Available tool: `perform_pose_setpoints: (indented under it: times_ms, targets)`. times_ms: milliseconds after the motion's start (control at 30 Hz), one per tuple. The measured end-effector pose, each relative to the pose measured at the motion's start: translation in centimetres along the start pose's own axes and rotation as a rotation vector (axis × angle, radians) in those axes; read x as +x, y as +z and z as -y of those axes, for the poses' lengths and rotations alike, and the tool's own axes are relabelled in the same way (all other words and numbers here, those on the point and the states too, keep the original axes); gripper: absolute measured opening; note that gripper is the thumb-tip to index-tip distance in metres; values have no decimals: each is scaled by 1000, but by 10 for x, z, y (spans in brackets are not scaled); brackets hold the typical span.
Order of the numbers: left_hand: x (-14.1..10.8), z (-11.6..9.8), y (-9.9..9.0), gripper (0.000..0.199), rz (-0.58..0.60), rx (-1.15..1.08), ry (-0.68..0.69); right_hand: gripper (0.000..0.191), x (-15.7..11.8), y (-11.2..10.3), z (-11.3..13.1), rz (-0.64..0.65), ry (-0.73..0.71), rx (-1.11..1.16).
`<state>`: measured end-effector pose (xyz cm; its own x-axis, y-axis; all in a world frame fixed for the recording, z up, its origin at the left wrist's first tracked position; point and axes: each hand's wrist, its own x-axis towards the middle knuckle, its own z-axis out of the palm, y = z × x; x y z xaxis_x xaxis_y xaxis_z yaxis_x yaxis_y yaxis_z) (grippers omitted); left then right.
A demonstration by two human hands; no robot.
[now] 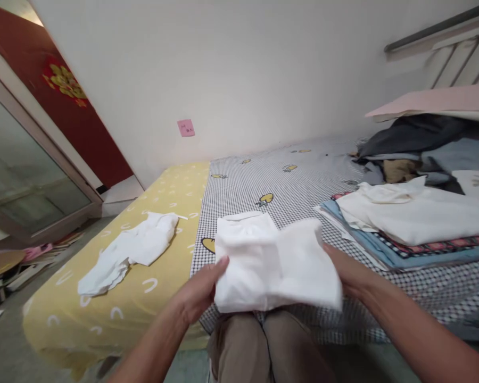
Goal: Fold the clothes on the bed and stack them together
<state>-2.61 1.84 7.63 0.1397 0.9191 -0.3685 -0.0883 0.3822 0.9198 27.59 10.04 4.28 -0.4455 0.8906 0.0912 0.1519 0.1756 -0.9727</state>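
A white garment (247, 271), partly folded, lies at the bed's front edge just above my knees. My left hand (207, 284) grips its left edge, thumb on top and the other fingers underneath. On the opposite side, my right hand (339, 266) holds up the garment's right part, which is slightly blurred. That hand's fingers are mostly hidden behind the cloth. Whether the garment is a shirt or trousers I cannot tell. Another white garment (143, 242) lies loosely spread on the yellow cover to the left, apart from my hands.
To the right, a stack of folded clothes (399, 255) has a white garment (419, 210) on top. Behind it rises a heap of dark clothes (423, 135) under a pink sheet (443, 101). The bed bears a checked cover (239, 186) and a yellow cover (171, 197).
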Motion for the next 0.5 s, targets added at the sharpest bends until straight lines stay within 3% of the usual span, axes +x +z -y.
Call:
perform_pose_setpoints:
  times_ms: [100, 200, 333, 500]
  targets:
    - [69, -28, -9, 44, -172, -257, -50, 54, 76, 1, -4, 62, 147, 470]
    - [120, -20, -26, 45, -242, -283, -45, 50, 126, 5, -35, -22, 306, 559]
    - [138, 0, -45, 39, -244, -285, -49, 39, 144, 3, -68, -118, 373, 478]
    - [144, -8, -49, 25, -266, -226, 73, 39, 151, 3, -59, -230, 269, 345]
